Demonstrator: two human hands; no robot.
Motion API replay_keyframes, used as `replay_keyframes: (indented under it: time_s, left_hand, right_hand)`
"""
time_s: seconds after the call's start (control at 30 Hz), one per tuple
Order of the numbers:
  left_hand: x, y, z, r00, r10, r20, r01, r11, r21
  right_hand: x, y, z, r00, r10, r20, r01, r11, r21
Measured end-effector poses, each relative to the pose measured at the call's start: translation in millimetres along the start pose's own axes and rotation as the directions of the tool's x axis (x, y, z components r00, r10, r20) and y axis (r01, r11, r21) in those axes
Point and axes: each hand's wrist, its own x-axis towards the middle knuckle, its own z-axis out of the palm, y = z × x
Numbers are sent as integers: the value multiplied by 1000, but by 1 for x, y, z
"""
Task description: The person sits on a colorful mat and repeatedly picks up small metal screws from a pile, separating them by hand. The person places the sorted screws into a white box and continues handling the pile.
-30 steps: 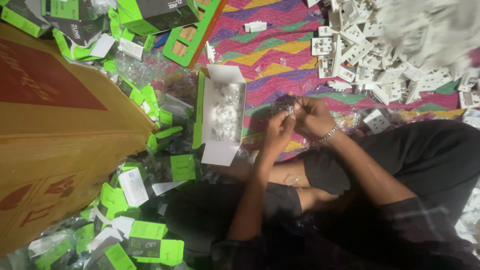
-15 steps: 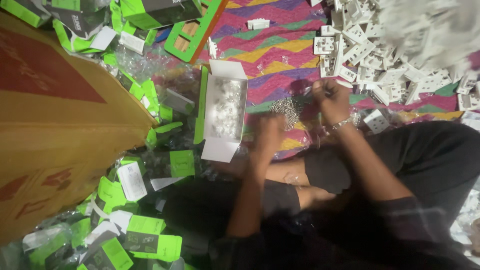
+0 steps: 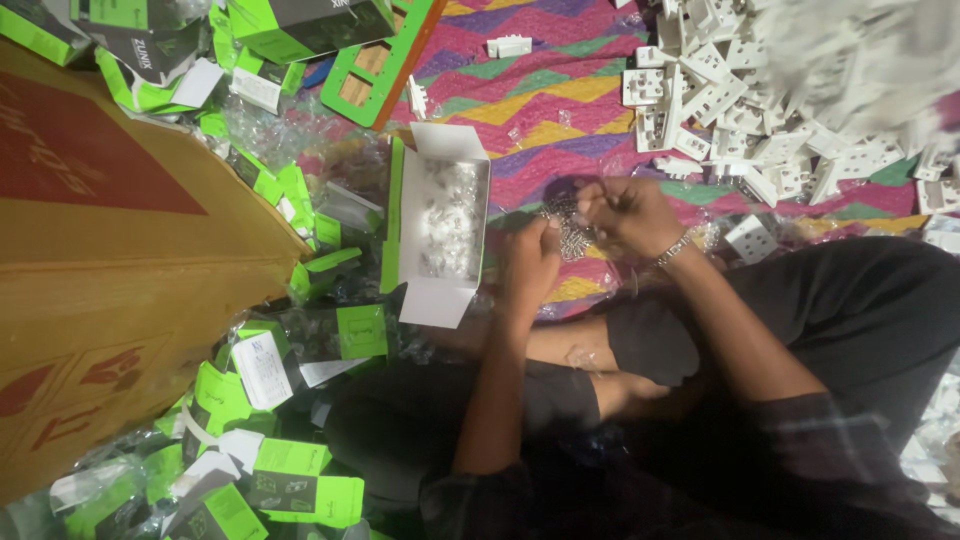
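There are two hands [image 3: 575, 235], one open white box [image 3: 445, 225], one big brown carton [image 3: 110, 290], and one green frame [image 3: 385, 60]. White sockets [image 3: 760, 110] are too many to count.

left hand [image 3: 530, 262], right hand [image 3: 625, 212], fingers seemingly pinched

The person sits on a zigzag-patterned mat [image 3: 560, 100] with both hands close together above it. The left hand [image 3: 530, 262] and the right hand [image 3: 625, 212], which wears a bracelet [image 3: 676, 246] at the wrist, pinch a small clear bag [image 3: 568, 228] of tiny metal parts between them. Just left of the hands lies an open white box [image 3: 442, 225] with white pieces inside. A heap of white sockets [image 3: 760, 110] spreads across the mat beyond the right hand. Green cartons [image 3: 290, 470] and clear wrappers litter the floor at left, beside a large brown carton [image 3: 110, 270]. Dark trousers [image 3: 860, 310] cover the legs.
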Motion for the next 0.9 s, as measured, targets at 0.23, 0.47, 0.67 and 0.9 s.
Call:
replay_keyframes:
  time_s: [0.23, 0.47, 0.67, 0.9]
  left_hand:
    - [5, -14, 11, 938, -95, 335, 299, 710, -638]
    - [5, 14, -26, 1000, 3, -19, -5, 994, -109]
    - [19, -12, -65, 871, 134, -473, -16, 970, 245]
    - [26, -50, -57, 866, 90, -491, 35, 970, 240]
  right_hand:
    - [-14, -20, 3, 974, -108, 201, 136, 982, -132]
    - [-47, -50, -103, 954, 249, 168, 26, 490, -872]
    - [-51, -24, -161, 940, 245, -239, -321, 389, -863]
    - [-51, -43, -125, 961, 206, -187, -272, 564, -780]
